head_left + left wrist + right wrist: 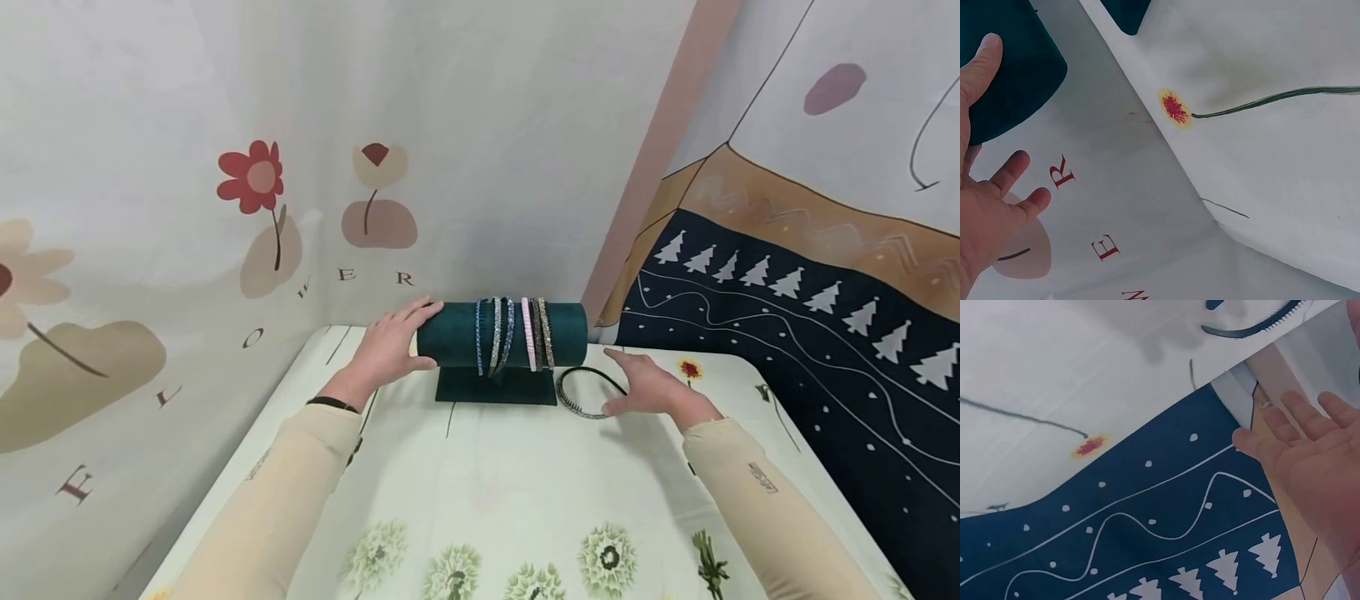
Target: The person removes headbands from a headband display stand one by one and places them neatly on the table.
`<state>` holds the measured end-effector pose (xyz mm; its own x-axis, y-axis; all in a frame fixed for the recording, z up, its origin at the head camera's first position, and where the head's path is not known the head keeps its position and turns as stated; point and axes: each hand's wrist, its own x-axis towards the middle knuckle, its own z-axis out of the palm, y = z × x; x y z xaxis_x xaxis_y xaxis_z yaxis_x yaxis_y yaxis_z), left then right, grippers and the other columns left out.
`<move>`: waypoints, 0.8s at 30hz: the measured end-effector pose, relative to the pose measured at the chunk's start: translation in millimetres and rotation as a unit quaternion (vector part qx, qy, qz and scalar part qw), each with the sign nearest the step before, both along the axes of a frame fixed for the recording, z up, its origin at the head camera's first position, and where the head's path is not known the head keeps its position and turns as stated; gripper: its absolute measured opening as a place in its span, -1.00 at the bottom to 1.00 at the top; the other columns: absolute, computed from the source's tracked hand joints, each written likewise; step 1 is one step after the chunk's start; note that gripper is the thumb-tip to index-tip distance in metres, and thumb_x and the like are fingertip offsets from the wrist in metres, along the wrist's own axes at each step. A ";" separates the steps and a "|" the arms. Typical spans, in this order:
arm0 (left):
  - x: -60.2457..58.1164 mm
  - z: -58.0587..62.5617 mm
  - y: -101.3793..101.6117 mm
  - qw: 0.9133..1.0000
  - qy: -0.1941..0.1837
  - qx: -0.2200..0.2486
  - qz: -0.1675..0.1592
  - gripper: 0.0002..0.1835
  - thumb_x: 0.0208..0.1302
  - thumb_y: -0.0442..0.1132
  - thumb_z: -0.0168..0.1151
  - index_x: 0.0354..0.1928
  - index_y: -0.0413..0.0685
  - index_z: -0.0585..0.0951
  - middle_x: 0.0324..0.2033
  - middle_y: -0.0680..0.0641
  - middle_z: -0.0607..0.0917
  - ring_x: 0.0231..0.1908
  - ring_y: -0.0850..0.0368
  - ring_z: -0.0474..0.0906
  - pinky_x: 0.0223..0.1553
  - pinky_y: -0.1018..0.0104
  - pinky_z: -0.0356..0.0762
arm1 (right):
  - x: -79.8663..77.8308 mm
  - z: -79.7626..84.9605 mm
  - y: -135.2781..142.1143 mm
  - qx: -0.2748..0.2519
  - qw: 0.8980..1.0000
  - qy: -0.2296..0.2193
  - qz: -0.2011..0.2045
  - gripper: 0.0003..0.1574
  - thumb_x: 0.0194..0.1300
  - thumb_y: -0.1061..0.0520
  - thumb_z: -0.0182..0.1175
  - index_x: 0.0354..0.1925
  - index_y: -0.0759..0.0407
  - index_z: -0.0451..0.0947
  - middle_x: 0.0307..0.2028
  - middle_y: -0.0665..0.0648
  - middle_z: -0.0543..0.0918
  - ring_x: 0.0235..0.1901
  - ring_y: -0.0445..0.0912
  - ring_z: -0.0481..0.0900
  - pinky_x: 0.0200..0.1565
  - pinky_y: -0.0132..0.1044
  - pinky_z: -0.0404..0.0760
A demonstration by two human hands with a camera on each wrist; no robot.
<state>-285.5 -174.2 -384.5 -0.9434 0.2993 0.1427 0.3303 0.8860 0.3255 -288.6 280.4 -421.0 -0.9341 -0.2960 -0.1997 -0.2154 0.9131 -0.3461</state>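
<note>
A dark green velvet display stand, a horizontal roll on a flat base, stands at the table's back in the head view. Several glittery headbands in blue, silver, pink and golden tones straddle the roll. My left hand cups the roll's left end, thumb across the front and fingers straight along the top; the left wrist view shows two fingers spread off the velvet. A black headband with a sparkling band and small inner teeth lies beside the base. My right hand is over its right side, fingers extended, thumb close to the band.
A white cloth with printed flowers covers the table. Pale printed curtain hangs right behind the stand. A navy cloth with white trees borders the table's right side.
</note>
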 end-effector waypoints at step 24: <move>2.0 1.1 0.4 1.000 -0.001 0.002 -0.003 0.10 0.28 -0.03 0.59 0.73 0.29 0.11 0.73 -0.07 0.07 0.58 -0.47 0.20 0.53 -0.53 0.17 | 5.4 27.9 -28.3 -0.087 0.990 0.109 0.016 0.75 0.08 -0.16 0.70 0.75 0.10 -0.35 0.74 0.29 -0.09 0.67 0.40 -0.19 0.53 0.54 0.17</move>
